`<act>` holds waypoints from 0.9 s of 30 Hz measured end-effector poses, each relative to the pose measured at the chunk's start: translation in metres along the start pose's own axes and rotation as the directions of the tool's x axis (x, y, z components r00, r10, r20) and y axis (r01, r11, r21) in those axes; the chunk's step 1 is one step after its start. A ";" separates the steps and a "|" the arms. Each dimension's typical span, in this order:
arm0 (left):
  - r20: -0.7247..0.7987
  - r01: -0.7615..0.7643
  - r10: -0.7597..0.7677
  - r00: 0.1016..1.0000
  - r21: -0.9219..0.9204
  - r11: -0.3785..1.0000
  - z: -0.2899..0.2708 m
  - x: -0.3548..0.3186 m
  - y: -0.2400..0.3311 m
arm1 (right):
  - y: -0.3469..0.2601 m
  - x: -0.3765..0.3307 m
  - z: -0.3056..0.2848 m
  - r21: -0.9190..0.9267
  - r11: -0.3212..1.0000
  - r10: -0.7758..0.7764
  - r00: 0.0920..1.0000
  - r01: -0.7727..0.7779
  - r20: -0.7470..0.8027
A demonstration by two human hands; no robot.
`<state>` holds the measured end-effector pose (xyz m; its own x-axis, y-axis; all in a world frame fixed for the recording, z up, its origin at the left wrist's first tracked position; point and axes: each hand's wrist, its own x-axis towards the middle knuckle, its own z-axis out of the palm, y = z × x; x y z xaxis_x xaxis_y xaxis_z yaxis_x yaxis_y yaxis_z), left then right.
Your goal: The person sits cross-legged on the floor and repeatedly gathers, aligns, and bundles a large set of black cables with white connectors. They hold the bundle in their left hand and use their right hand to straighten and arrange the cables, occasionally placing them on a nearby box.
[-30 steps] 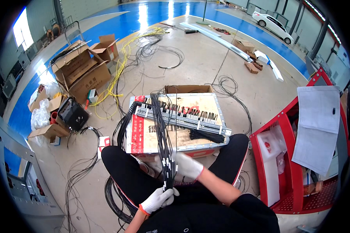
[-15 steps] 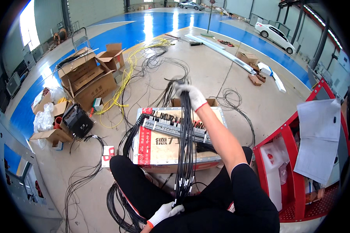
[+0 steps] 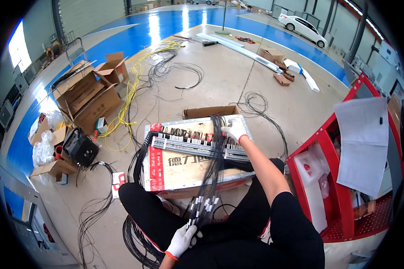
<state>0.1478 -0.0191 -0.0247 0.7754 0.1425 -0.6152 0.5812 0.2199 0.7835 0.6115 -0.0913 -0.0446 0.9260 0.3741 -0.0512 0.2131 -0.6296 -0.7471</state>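
Note:
A long bundle of black wires [image 3: 214, 166] runs over the wooden box [image 3: 184, 178] from its far edge toward my lap. My left hand [image 3: 182, 240], in a white glove, is closed round the near end, just below several white wire labels. Beside the far end is my gloved right hand [image 3: 234, 130], thumb and fingers apart, the fingertips close to the wires. Whether they touch cannot be made out. Under the bundle, a grey terminal strip [image 3: 184, 147] with a row of short black wires lies across the box top.
An open brown carton [image 3: 206, 112] stands behind the box. Black wire coils [image 3: 137, 244] lie by my left leg. Further left are a black case [image 3: 80, 148], cartons [image 3: 92, 105] and yellow cable [image 3: 132, 96]. A red metal frame [image 3: 341, 179] with paper sheets [image 3: 362, 143] stands at the right.
My right hand has come nearer and loosened from the bundle, whose far end has dropped to the box's far edge. My left hand has shifted slightly left, still gripping; the labelled ends have fanned out.

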 end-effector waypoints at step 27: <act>-0.180 0.034 -0.059 0.982 -0.138 0.990 0.000 -0.013 -0.009 | -0.028 -0.196 0.069 0.822 0.031 -0.227 0.796 -0.569 0.560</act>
<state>0.1322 -0.0232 -0.0238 0.6828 0.3007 -0.6659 0.5675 0.3558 0.7425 0.4023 -0.1000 -0.0597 0.5144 0.8225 -0.2425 -0.7766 0.3269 -0.5386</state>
